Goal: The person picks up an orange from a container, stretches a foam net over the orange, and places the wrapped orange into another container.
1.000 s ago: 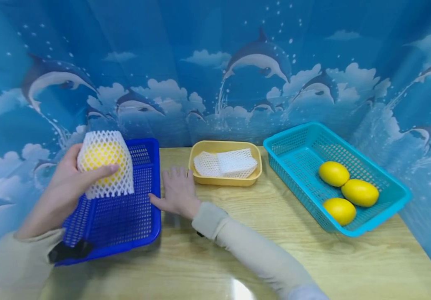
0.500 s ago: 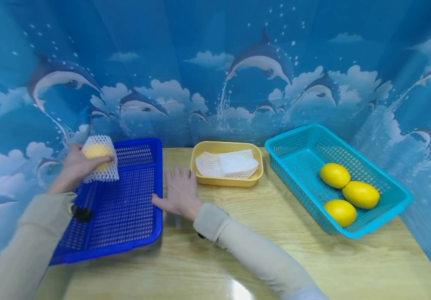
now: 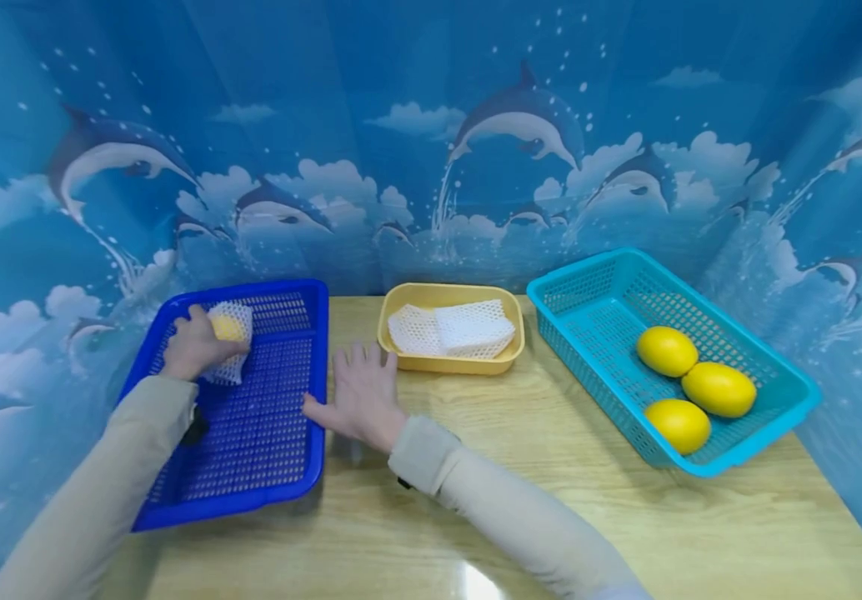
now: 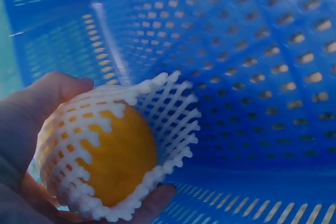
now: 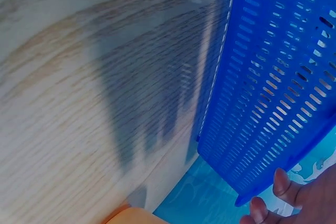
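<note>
My left hand [image 3: 194, 346] is down inside the dark blue basket [image 3: 251, 492] at its far left corner. It grips an oval yellow fruit [image 4: 123, 153] wrapped in a white foam net sleeve [image 4: 173, 108]. In the left wrist view, the sleeve's loose end gapes and bares part of the fruit. My right hand [image 3: 363, 396] lies spread beside the basket's right wall, its thumb at the rim; whether the fingers press the wall I cannot tell. Two fingertips [image 5: 282, 179] show near the blue rim in the right wrist view.
A small yellow tray [image 3: 449, 364] at the back middle holds white foam net sleeves [image 3: 476, 327]. To the right, a turquoise basket [image 3: 588, 371] contains 3 yellow fruits [image 3: 718, 389]. A dolphin-print curtain [image 3: 431, 125] hangs behind and beside the wooden table [image 3: 521, 450].
My left hand has carried the netted fruit from above the blue basket down into its far left corner. My right hand has stayed almost still at the rim.
</note>
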The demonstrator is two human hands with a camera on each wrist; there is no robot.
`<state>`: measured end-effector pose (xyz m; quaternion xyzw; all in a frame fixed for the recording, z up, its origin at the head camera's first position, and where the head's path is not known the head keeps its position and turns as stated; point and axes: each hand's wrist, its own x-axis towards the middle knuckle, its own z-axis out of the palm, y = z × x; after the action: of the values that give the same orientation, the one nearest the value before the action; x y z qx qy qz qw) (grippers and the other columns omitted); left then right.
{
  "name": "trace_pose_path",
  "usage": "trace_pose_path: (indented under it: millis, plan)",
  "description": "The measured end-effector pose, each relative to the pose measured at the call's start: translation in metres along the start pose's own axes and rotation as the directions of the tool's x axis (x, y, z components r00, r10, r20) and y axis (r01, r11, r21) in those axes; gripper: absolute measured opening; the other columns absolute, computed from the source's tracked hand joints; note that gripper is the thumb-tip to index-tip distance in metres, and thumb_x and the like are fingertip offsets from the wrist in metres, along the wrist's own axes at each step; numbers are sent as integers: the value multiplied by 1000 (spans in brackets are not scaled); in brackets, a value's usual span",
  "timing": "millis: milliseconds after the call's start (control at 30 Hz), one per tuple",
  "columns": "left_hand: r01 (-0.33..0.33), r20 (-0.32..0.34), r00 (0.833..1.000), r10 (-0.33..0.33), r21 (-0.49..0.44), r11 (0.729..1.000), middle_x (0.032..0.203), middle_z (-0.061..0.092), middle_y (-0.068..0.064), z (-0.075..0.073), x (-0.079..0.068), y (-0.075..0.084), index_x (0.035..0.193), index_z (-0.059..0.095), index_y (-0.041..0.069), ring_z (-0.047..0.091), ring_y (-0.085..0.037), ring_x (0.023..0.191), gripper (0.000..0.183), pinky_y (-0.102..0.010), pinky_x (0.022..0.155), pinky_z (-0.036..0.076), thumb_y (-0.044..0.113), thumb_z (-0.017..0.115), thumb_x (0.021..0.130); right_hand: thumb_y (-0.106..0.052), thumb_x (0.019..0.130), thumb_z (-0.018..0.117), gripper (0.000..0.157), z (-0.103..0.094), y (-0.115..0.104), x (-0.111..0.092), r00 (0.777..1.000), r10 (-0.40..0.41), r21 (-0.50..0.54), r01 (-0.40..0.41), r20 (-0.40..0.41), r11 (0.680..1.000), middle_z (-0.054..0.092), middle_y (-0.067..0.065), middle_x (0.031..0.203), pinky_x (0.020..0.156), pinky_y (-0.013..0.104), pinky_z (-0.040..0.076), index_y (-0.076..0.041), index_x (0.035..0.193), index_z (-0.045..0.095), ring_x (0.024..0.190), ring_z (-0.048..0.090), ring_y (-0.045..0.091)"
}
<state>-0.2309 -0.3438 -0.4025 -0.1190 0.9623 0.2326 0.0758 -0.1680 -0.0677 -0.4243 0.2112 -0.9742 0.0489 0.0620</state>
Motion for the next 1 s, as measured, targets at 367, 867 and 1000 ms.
trace_pose_path:
  millis: [367, 867, 1000]
  plan:
    - [60, 27, 998, -62, 66, 996, 134, 19, -55, 13, 7, 1, 146, -5, -19, 30, -68, 119, 117, -74, 94, 34, 38, 74, 82, -80, 84, 35, 76, 1, -2, -5, 999, 30, -35, -31, -14, 999, 57, 7, 113, 85, 46, 38, -18, 121, 57, 102, 50, 27]
    - [67, 117, 989, -94, 212, 975, 133, 21, -57, 9, -3, 6, 143, 0, -24, 29, -68, 122, 116, -72, 98, 33, 48, 69, 84, -78, 85, 39, 72, 3, 0, -5, 999, 33, -3, -33, 1, 999, 57, 8, 114, 86, 48, 39, -17, 119, 58, 103, 50, 28]
    - [47, 98, 992, -81, 302, 952, 131, 25, -56, 9, -2, 10, 143, 5, -24, 33, -67, 121, 115, -71, 96, 36, 52, 68, 84, -78, 85, 39, 73, 2, 0, -5, 999, 32, 5, -32, 10, 999, 56, 8, 115, 88, 48, 38, -17, 121, 57, 105, 49, 28]
